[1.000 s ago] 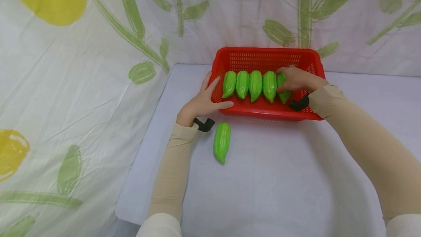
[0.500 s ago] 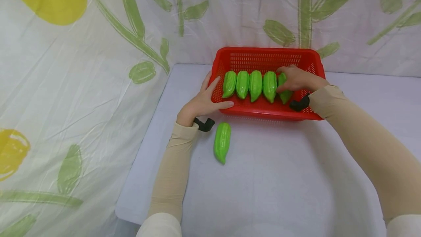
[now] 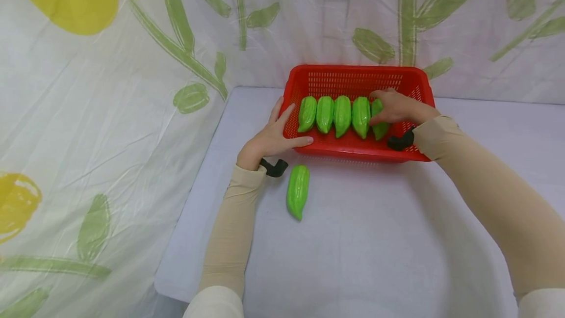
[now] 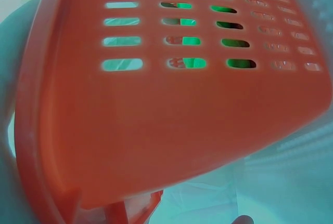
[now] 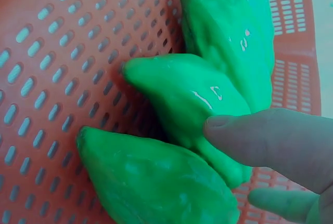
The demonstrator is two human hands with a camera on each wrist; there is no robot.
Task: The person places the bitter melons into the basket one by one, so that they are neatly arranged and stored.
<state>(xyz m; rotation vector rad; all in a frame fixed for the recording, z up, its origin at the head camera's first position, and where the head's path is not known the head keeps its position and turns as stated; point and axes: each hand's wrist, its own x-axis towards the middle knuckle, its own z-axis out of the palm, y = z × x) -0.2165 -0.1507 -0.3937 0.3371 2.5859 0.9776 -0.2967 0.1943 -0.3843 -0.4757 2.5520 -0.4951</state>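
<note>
Several glossy, ridged, bright-green bitter melons [image 3: 342, 116] stand side by side in a row in a red plastic basket [image 3: 353, 152]. Inside the basket, my right hand [image 3: 395, 105] is over the rightmost bitter melon [image 3: 377, 129] and partly hides it. In the right wrist view, its thumb [image 5: 250, 133] touches the neighbouring bitter melon [image 5: 192, 94]; a second finger extends past the melons' ends. My left hand [image 3: 273, 134] rests on the basket's front left corner, fingers spread, thumb along the front rim. Through the left wrist view, the slotted end wall [image 4: 156, 120] fills most of the picture.
One more bitter melon [image 3: 298, 191] lies on the white table [image 3: 353, 239], in front of the basket and near my left wrist. A flower-patterned curtain [image 3: 309, 18] hangs behind the basket and along the left side of the table. Black wrist cameras [image 3: 274, 167] protrude from both wrists.
</note>
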